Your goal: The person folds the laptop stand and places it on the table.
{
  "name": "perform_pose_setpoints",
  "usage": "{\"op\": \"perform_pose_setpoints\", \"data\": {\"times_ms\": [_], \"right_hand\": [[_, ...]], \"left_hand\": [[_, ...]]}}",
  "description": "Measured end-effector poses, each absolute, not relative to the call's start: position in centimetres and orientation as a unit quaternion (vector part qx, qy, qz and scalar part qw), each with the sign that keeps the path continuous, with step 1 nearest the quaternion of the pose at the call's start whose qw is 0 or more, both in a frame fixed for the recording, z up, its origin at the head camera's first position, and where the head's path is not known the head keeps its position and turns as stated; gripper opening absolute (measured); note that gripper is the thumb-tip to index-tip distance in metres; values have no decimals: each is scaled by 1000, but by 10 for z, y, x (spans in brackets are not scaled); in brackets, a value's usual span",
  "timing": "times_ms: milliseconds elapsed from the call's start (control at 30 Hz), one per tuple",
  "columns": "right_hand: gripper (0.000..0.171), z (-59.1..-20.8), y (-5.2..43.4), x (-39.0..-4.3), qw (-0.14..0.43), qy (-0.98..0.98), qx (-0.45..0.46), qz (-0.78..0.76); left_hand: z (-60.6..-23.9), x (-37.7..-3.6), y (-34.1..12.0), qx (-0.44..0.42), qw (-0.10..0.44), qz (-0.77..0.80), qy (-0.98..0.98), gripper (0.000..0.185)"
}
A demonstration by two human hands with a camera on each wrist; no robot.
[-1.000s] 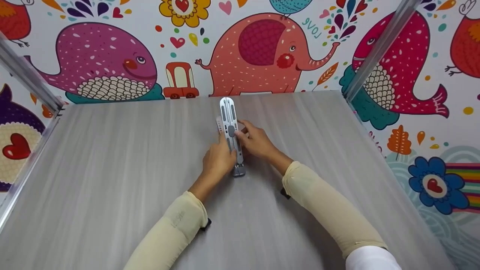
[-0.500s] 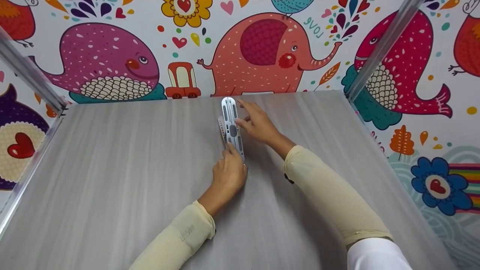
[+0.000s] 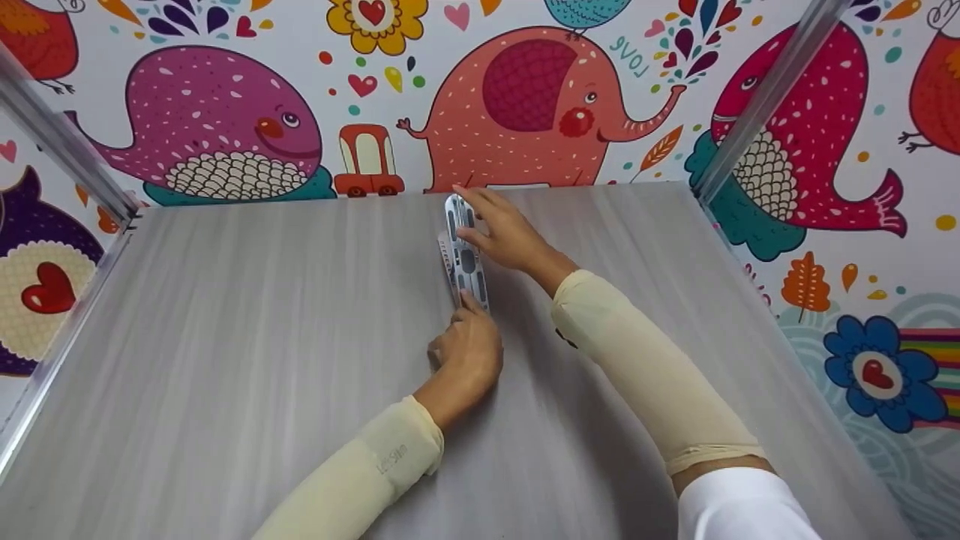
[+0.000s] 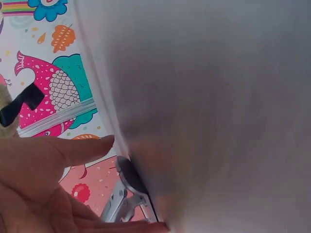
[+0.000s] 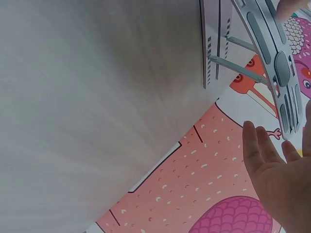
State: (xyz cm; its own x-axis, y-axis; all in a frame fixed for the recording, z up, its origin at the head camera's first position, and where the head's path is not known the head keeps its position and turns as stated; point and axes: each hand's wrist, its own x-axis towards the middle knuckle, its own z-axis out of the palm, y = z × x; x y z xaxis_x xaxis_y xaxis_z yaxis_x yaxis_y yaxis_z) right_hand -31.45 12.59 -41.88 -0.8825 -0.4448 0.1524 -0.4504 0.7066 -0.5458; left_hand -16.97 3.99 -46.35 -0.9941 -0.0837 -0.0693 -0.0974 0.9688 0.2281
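Observation:
A silver slotted folding metal stand (image 3: 465,259) lies lengthwise on the grey table (image 3: 262,315), near the back edge. Its upper arm (image 5: 272,63) is raised off the base on thin struts. My left hand (image 3: 469,349) rests at the stand's near end, fingertips touching it; the left wrist view shows the fingers straight beside the stand's foot (image 4: 129,194). My right hand (image 3: 502,229) reaches over the far end, its straight fingers (image 5: 257,145) against the tip of the upper arm. Both forearms wear cream sleeves.
A wall (image 3: 525,97) with colourful cartoon animals stands right behind the table. Aluminium frame bars run up at the back left (image 3: 60,150) and back right (image 3: 757,97) corners. More patterned wall lies along the right edge (image 3: 862,360).
My right hand has slid from the stand's middle to its far tip. My left hand has drawn back to the near end. The stand's upper arm now sits slightly raised.

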Motion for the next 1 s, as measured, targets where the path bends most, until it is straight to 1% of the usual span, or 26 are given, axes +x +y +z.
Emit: {"op": "perform_pose_setpoints", "data": {"times_ms": [100, 167, 267, 467, 633, 833, 1000], "right_hand": [[76, -418, 121, -317, 7, -928, 240, 285], [75, -418, 118, -318, 5, -930, 236, 283], [73, -418, 115, -320, 5, -932, 228, 282], [65, -418, 115, -322, 29, -931, 231, 280], [66, -421, 114, -324, 31, -930, 236, 280], [66, -426, 112, -323, 53, -932, 237, 269], [59, -427, 110, -324, 69, -926, 228, 292]], "left_hand": [[-465, -171, 43, -51, 6, 101, 994, 53], [-466, -172, 44, -53, -6, 96, 994, 50], [-467, -174, 45, -58, -5, 96, 994, 50], [-467, -177, 45, -60, 1, 100, 993, 51], [-467, -179, 45, -60, 2, 94, 994, 50], [-467, -179, 45, -55, 10, 86, 995, 50], [-465, -179, 43, -48, 17, 83, 995, 52]]}}
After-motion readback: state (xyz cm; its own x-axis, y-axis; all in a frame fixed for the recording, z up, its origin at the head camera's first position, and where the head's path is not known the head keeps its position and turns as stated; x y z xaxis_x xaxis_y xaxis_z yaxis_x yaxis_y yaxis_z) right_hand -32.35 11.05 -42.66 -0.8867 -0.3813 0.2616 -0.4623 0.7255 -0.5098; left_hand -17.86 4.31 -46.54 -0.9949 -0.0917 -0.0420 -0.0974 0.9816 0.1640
